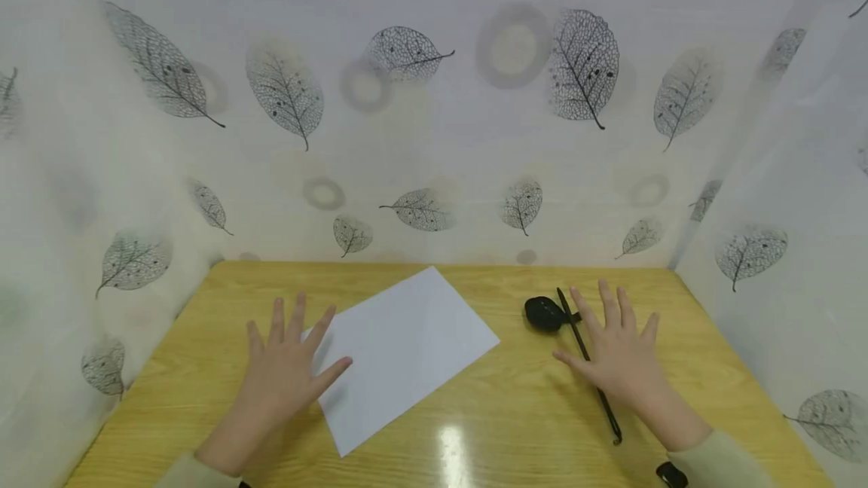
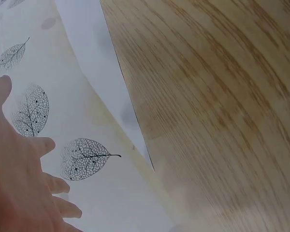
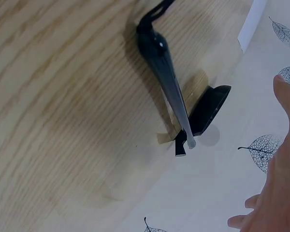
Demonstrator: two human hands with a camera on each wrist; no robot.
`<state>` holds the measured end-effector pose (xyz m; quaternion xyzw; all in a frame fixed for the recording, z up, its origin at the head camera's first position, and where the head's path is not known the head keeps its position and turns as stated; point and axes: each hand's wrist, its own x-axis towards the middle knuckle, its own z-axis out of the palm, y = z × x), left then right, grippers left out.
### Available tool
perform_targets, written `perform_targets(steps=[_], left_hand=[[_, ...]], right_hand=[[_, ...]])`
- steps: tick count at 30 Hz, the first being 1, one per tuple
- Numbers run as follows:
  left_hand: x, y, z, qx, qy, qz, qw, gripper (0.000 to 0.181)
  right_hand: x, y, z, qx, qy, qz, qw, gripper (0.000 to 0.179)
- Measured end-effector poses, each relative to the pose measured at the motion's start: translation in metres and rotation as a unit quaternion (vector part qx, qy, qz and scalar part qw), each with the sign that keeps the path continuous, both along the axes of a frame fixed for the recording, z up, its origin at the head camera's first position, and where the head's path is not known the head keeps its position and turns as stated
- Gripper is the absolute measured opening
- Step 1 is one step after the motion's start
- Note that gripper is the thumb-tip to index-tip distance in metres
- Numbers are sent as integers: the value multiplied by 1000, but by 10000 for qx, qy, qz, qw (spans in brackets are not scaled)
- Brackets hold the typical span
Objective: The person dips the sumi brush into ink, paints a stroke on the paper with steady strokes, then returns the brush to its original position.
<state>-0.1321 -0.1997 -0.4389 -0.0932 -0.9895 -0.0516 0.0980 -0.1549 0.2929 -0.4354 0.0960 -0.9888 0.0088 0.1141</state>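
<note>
Fingers spread, my left hand (image 1: 279, 371) hovers at the left edge of a white sheet of paper (image 1: 407, 360), its thumb and index finger overlapping the sheet in the head view. The paper lies at an angle on the table. My right hand (image 1: 622, 358), also spread and holding nothing, is above a slim black stick (image 1: 591, 367) with a cord loop at its near end. Against the stick's far part sits a small black rounded object (image 1: 545, 314) with a short stub; in the right wrist view this object (image 3: 210, 110) looks like a shallow dish.
A yellow wood-grain table (image 1: 502, 398) carries these things. Pale sheeting printed with leaves (image 1: 434, 134) stands along its back and both sides. Dark bands are partly visible at both wrists.
</note>
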Motion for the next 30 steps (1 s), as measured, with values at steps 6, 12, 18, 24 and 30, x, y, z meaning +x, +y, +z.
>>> perform_targets(steps=[6,12,18,24,30], left_hand=[[-1,-2,2,45,136,-292,9995,79],[-2,-5,-1,-110,149,-691,9974,74],[-2,-9,-5,-428,339,-1253,9906,71],[-5,-8,-10,-622,432,-1761,9814,67],[-7,-6,-11,-766,437,-1989,9760,67]], right_hand=[[-1,6,5,184,239,234,9993,113],[-1,13,10,120,451,544,9974,105],[-1,21,15,277,741,951,9923,98],[-2,33,13,404,996,1431,9839,93],[-1,43,12,612,1150,1853,9740,75]])
